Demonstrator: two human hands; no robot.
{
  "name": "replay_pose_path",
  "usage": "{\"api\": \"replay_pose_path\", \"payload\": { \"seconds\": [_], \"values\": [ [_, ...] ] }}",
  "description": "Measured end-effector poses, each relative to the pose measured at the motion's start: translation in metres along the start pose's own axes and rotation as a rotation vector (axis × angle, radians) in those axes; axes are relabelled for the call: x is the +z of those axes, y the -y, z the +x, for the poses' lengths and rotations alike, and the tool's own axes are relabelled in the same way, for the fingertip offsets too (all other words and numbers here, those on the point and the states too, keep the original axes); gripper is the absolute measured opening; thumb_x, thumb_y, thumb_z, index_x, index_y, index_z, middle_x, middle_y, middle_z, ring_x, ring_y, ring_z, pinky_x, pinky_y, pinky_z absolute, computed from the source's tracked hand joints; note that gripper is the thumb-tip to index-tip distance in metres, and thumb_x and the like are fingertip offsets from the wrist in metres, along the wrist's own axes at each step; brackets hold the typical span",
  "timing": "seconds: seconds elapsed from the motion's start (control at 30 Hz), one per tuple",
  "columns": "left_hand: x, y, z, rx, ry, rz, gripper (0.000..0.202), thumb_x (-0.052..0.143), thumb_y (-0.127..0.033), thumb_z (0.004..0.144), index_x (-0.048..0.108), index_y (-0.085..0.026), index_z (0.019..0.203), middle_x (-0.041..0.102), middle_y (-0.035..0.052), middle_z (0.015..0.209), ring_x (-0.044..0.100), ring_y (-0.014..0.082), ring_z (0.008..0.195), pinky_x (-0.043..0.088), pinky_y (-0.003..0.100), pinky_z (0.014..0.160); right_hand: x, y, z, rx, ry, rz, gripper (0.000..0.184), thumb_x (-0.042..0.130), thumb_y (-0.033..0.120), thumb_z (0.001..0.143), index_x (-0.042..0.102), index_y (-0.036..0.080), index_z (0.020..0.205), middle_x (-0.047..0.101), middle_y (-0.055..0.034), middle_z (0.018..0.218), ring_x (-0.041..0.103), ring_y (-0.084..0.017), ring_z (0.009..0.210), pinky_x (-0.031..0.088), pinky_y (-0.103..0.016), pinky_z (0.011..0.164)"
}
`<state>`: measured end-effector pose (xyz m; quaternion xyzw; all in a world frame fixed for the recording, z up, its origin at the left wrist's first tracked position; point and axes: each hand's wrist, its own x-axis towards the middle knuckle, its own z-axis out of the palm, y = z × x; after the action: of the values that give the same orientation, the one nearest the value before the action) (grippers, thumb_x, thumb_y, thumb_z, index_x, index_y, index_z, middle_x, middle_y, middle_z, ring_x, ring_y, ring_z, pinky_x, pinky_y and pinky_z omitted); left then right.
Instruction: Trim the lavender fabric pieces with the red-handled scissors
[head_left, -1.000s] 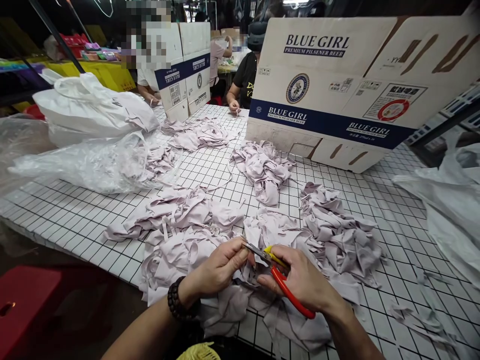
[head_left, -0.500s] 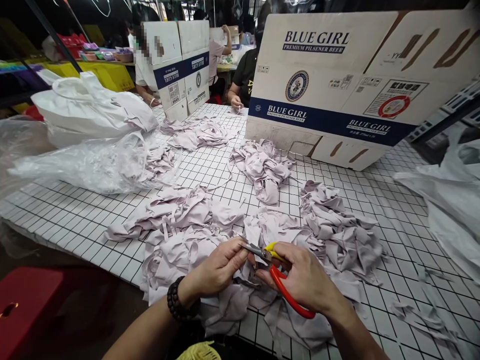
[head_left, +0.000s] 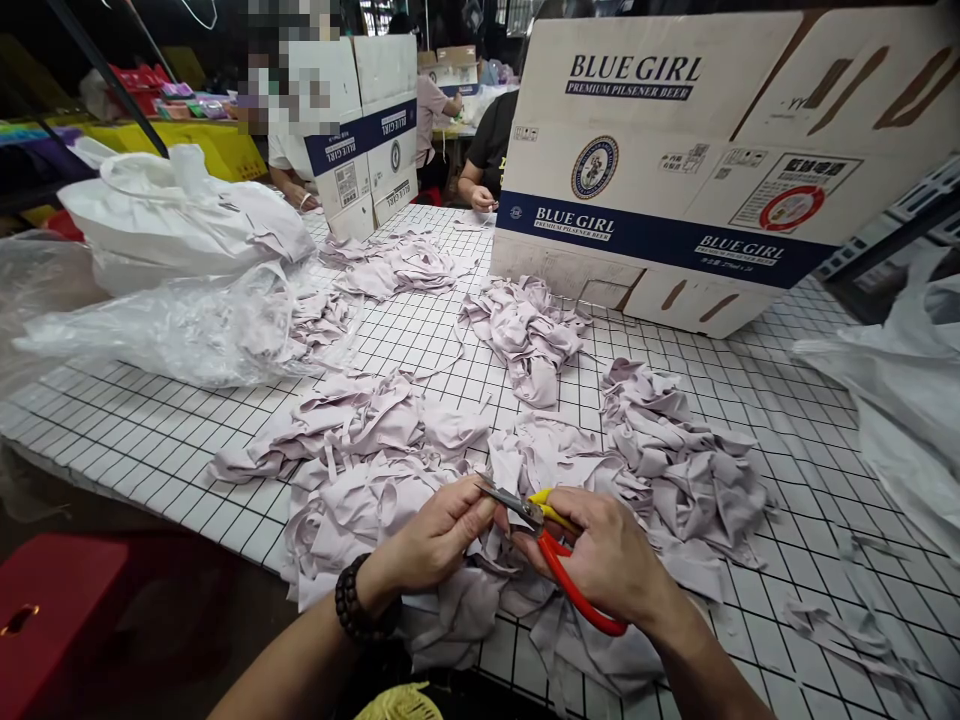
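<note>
Scissors with one red and one yellow handle [head_left: 581,590] are in my right hand [head_left: 619,555], its fingers closed round the handles. Their blades point left and look closed, with the tip at the fingertips of my left hand [head_left: 439,535]. That hand is closed in a pinch on a pale lilac fabric piece [head_left: 495,548], mostly hidden by my fingers. Under and around both hands lie heaps of the same fabric, one at left [head_left: 352,500] and another at right [head_left: 675,470]. A dark beaded bracelet [head_left: 358,600] circles my left wrist.
A large beer carton [head_left: 637,190] stands across the gridded table [head_left: 247,510], a smaller carton [head_left: 364,130] behind at left. Plastic bags [head_left: 187,330] lie left, another [head_left: 907,390] right. More fabric [head_left: 525,335] lies mid-table. Co-workers sit beyond; one's hand [head_left: 484,198] shows. A red stool [head_left: 60,610] stands lower left.
My hands and the scissors stay almost in place, with only a slight shift of the scissors. Across the table, a co-worker's hand has moved a little right, and another's raised arm has come down.
</note>
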<state>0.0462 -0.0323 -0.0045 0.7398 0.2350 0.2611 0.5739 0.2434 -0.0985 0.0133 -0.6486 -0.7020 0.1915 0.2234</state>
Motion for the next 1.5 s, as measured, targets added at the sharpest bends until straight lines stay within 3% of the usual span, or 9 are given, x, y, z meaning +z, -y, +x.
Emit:
{"api": "replay_pose_path", "payload": {
  "seconds": [0.27, 0.4, 0.47, 0.63, 0.73, 0.87, 1.1, 1.33, 1.5],
  "values": [
    [-0.001, 0.002, -0.003, -0.076, 0.005, -0.057, 0.044, 0.035, -0.051, 0.098, 0.06, -0.016, 0.086, 0.049, 0.0022, 0.074, 0.045, 0.0147, 0.071, 0.04, 0.026, 0.066, 0.006, -0.005, 0.0, 0.059, 0.02, 0.112, 0.045, 0.067, 0.038, 0.069, 0.029, 0.022, 0.052, 0.036, 0.0055, 0.05, 0.034, -0.01, 0.049, 0.025, -0.024, 0.047],
    [-0.002, 0.003, -0.003, -0.084, -0.009, -0.115, 0.042, 0.037, -0.049, 0.097, 0.059, -0.015, 0.086, 0.047, 0.0017, 0.076, 0.045, 0.0133, 0.068, 0.04, 0.025, 0.065, 0.001, -0.014, 0.002, 0.154, 0.188, 0.496, 0.039, 0.068, 0.049, 0.072, 0.042, 0.021, 0.062, 0.038, 0.0056, 0.059, 0.035, -0.01, 0.054, 0.031, -0.023, 0.049],
    [-0.003, 0.005, -0.003, -0.088, -0.038, -0.154, 0.041, 0.039, -0.048, 0.097, 0.059, -0.014, 0.085, 0.047, 0.0018, 0.077, 0.045, 0.0126, 0.067, 0.04, 0.025, 0.064, 0.0, -0.023, 0.002, 0.234, 0.141, 0.698, 0.041, 0.065, 0.058, 0.074, 0.047, 0.021, 0.069, 0.041, 0.0049, 0.062, 0.039, -0.011, 0.054, 0.036, -0.024, 0.05],
    [-0.019, 0.016, -0.002, -0.02, -0.227, -0.298, 0.035, 0.046, -0.045, 0.095, 0.057, -0.015, 0.081, 0.051, 0.0039, 0.08, 0.049, 0.0139, 0.07, 0.044, 0.027, 0.067, 0.004, -0.054, -0.001, 0.525, -0.142, 0.721, 0.046, 0.072, 0.061, 0.066, 0.05, 0.021, 0.063, 0.042, 0.0058, 0.052, 0.042, -0.011, 0.045, 0.038, -0.025, 0.044],
    [-0.036, 0.024, -0.003, -0.051, -0.402, -0.317, 0.032, 0.052, -0.044, 0.091, 0.059, -0.015, 0.081, 0.058, 0.0076, 0.097, 0.049, 0.0129, 0.069, 0.044, 0.026, 0.064, 0.011, -0.067, 0.001, 0.536, -0.206, 0.68, 0.044, 0.077, 0.057, 0.061, 0.052, 0.02, 0.065, 0.056, 0.001, 0.059, 0.048, -0.013, 0.048, 0.041, -0.026, 0.047],
    [-0.054, 0.031, -0.008, -0.207, -0.576, -0.187, 0.027, 0.058, -0.039, 0.086, 0.065, -0.014, 0.079, 0.058, 0.0082, 0.118, 0.046, 0.0097, 0.066, 0.042, 0.024, 0.063, 0.021, -0.069, 0.017, 0.489, -0.236, 0.675, 0.042, 0.076, 0.053, 0.061, 0.051, 0.021, 0.072, 0.068, -0.0095, 0.092, 0.062, -0.019, 0.073, 0.048, -0.029, 0.062],
    [-0.061, 0.033, -0.018, -0.237, -0.716, -0.378, 0.027, 0.07, -0.041, 0.076, 0.066, -0.014, 0.079, 0.061, 0.0019, 0.08, 0.05, 0.0109, 0.066, 0.044, 0.021, 0.061, 0.029, -0.051, 0.053, 0.471, -0.212, 0.59, 0.018, 0.072, 0.028, 0.065, 0.057, 0.018, 0.063, 0.057, 0.0011, 0.058, 0.051, -0.013, 0.054, 0.034, -0.024, 0.051],
    [-0.077, 0.027, -0.012, -0.242, -0.876, -0.41, 0.029, 0.076, -0.041, 0.068, 0.068, -0.015, 0.078, 0.061, 0.0004, 0.075, 0.054, 0.0109, 0.067, 0.046, 0.019, 0.062, -0.011, -0.057, 0.049, 0.381, -0.481, 0.783, 0.029, 0.071, 0.035, 0.059, 0.047, 0.023, 0.069, 0.059, 0.0006, 0.076, 0.056, -0.015, 0.068, 0.044, -0.027, 0.06],
    [-0.077, -0.009, -0.012, -0.111, -0.815, -0.326, 0.019, 0.07, -0.033, 0.079, 0.071, -0.015, 0.081, 0.066, 0.0033, 0.084, 0.061, 0.0119, 0.079, 0.05, 0.017, 0.07, -0.065, -0.038, 0.023, 0.216, -0.642, 1.064, 0.03, 0.079, 0.022, 0.057, 0.052, 0.023, 0.071, 0.056, 0.0011, 0.077, 0.054, -0.014, 0.066, 0.044, -0.025, 0.056]
  ]
}}
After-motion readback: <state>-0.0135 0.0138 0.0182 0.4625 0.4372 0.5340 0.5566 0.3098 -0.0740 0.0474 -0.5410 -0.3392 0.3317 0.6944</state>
